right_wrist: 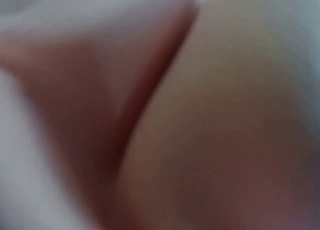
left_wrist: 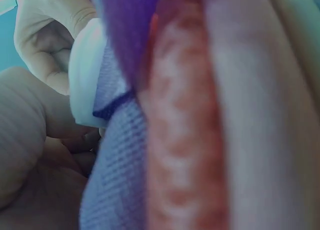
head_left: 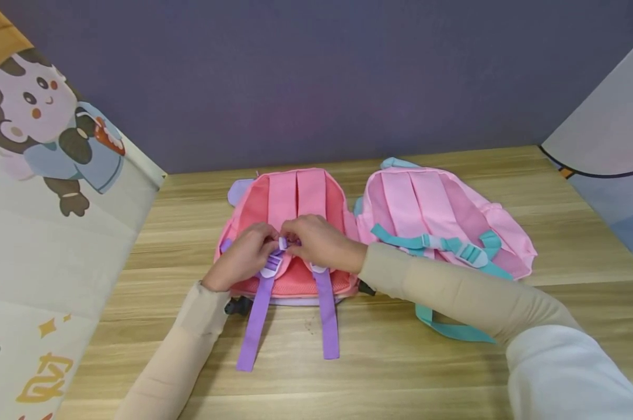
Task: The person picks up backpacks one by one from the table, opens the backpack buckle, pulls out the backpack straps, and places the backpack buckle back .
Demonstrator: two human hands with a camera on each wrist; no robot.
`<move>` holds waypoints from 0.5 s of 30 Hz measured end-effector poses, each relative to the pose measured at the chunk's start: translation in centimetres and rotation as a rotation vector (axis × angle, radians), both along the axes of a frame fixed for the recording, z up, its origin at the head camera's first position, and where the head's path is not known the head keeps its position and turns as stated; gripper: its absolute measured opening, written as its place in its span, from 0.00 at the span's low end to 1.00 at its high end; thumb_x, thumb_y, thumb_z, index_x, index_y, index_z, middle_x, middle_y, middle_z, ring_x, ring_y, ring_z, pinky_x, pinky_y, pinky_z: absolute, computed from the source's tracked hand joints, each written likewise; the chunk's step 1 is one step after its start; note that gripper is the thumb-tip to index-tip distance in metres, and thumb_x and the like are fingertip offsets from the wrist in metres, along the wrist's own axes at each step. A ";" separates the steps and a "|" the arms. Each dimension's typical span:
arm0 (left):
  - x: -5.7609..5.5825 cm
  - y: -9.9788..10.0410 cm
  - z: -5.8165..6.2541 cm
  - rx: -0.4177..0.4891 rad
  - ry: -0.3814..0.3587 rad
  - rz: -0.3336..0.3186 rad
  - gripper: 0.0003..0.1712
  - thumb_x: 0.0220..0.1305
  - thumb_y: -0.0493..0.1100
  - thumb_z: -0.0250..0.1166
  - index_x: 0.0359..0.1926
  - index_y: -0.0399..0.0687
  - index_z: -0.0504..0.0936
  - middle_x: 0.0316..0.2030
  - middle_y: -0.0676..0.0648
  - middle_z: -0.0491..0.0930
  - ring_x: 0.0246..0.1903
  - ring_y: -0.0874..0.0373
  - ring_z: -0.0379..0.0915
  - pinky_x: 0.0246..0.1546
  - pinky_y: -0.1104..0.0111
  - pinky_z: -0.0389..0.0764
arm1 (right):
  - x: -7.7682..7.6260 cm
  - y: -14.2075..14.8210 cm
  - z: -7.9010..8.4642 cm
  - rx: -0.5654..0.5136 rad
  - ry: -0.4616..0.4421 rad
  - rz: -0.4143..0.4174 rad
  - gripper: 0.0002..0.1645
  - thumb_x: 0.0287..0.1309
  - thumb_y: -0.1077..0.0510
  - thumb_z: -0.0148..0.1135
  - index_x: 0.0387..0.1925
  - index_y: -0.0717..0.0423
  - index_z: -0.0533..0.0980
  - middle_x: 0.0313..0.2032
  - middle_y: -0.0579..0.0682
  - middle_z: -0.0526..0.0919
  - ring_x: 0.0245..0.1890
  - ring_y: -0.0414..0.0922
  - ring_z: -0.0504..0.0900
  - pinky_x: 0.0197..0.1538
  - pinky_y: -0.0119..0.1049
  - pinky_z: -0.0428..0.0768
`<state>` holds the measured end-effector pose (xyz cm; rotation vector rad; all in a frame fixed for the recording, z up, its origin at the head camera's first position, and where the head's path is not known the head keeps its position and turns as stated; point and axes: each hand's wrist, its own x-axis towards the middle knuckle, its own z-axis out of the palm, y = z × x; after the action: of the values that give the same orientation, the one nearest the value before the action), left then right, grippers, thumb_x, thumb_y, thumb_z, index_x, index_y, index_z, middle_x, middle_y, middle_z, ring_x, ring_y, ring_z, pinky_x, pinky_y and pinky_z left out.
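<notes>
A coral backpack (head_left: 253,204) lies on the table with its shoulder straps (head_left: 311,192) facing up. Over its middle, my left hand (head_left: 241,256) pinches a purple chest strap at its pale buckle (head_left: 282,243). From the other side, my right hand (head_left: 321,242) grips the same strap close to the buckle, fingers curled over it. In the left wrist view, the white buckle (left_wrist: 85,74) with its purple webbing (left_wrist: 115,165) shows beside the fingertips. Two purple strap tails (head_left: 255,326) hang towards the front edge. Blurred skin fills most of the right wrist view.
A light pink backpack (head_left: 395,198) lies directly to the right, its teal chest strap (head_left: 400,238) fastened across it. One teal tail (head_left: 458,332) loops out below my right forearm. A dark partition (head_left: 348,81) stands behind the wooden table (head_left: 190,204), with a printed wall (head_left: 116,216) at left.
</notes>
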<state>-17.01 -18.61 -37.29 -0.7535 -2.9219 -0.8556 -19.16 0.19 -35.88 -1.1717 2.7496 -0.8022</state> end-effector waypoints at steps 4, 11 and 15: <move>-0.1 0.1 0.1 0.014 0.002 -0.001 0.02 0.63 0.31 0.59 0.36 0.36 0.77 0.31 0.46 0.73 0.32 0.55 0.68 0.34 0.65 0.72 | 0.0 0.0 0.2 -0.014 -0.028 -0.014 0.13 0.52 0.58 0.70 0.38 0.51 0.75 0.33 0.44 0.81 0.35 0.41 0.78 0.42 0.33 0.73; 0.0 0.0 0.3 0.014 0.001 0.000 0.02 0.63 0.31 0.59 0.35 0.35 0.77 0.30 0.47 0.73 0.32 0.55 0.68 0.34 0.65 0.72 | -0.1 0.2 0.5 0.012 -0.014 0.005 0.11 0.53 0.55 0.70 0.37 0.51 0.78 0.32 0.42 0.81 0.35 0.39 0.78 0.43 0.34 0.73; 0.1 0.0 0.3 0.020 0.005 -0.005 0.02 0.63 0.32 0.60 0.35 0.35 0.77 0.30 0.48 0.73 0.33 0.55 0.68 0.34 0.65 0.72 | -0.1 0.2 0.6 0.028 -0.010 0.005 0.10 0.54 0.54 0.69 0.37 0.50 0.78 0.32 0.42 0.81 0.34 0.38 0.77 0.43 0.35 0.72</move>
<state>-16.95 -18.63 -36.98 -0.7615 -2.9039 -0.8800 -19.27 0.35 -35.29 -1.1656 2.7394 -0.7638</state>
